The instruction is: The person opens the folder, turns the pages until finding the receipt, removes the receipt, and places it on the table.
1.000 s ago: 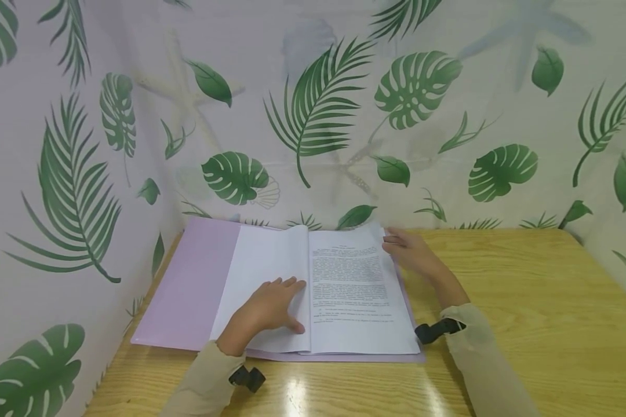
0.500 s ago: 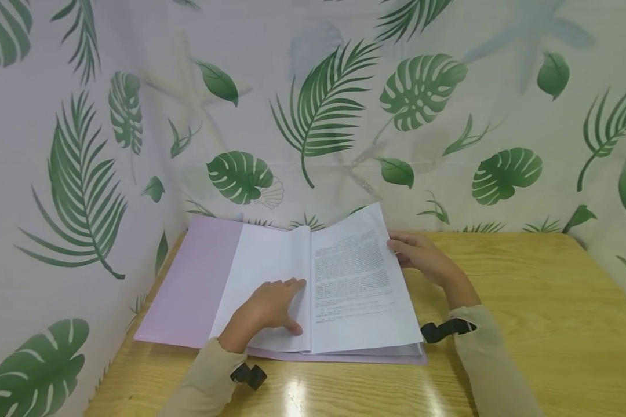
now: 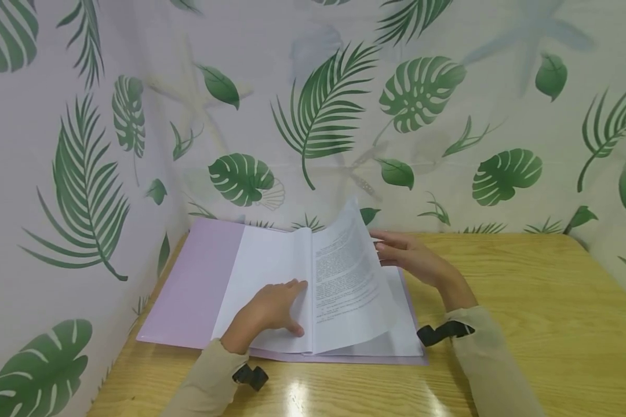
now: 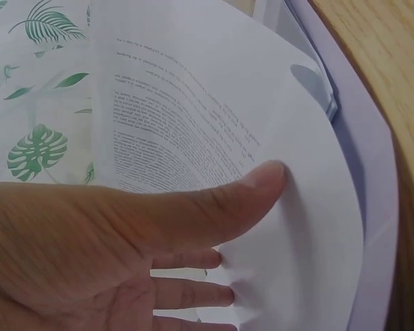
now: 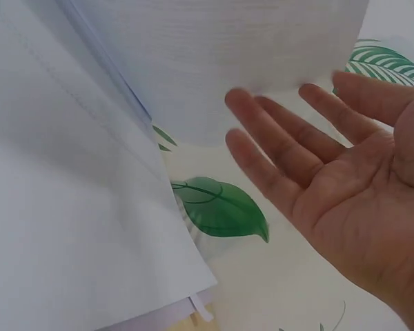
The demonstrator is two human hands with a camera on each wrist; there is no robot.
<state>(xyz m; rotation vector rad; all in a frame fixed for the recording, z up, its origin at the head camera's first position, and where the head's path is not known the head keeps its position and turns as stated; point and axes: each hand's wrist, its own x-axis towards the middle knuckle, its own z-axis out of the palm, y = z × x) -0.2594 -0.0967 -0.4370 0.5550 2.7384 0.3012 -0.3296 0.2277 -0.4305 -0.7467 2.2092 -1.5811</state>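
A lilac folder (image 3: 198, 278) lies open on the table, with white sheets inside. My left hand (image 3: 271, 304) rests on the blank left-hand page (image 3: 263, 249), close to the fold, with thumb and fingers spread. A printed sheet (image 3: 346, 289) rises from the right side, curving toward the left, its far corner lifted highest. My right hand (image 3: 419, 260) is at the sheet's right edge, fingertips against its underside. In the right wrist view the right fingers (image 5: 283, 145) are stretched out, palm showing. The left thumb (image 4: 228, 207) lies over white paper in the left wrist view.
The wooden table (image 3: 521, 301) extends to the right of the folder. A leaf-patterned cloth (image 3: 428, 162) stands behind and along the left side. More sheets (image 3: 396, 341) lie beneath the raised one. Black straps (image 3: 446, 330) sit on both wrists.
The printed sheet has lifted off the stack and bent leftward. My right hand went from the folder's far right corner to behind the sheet's edge. The left hand has stayed in place.
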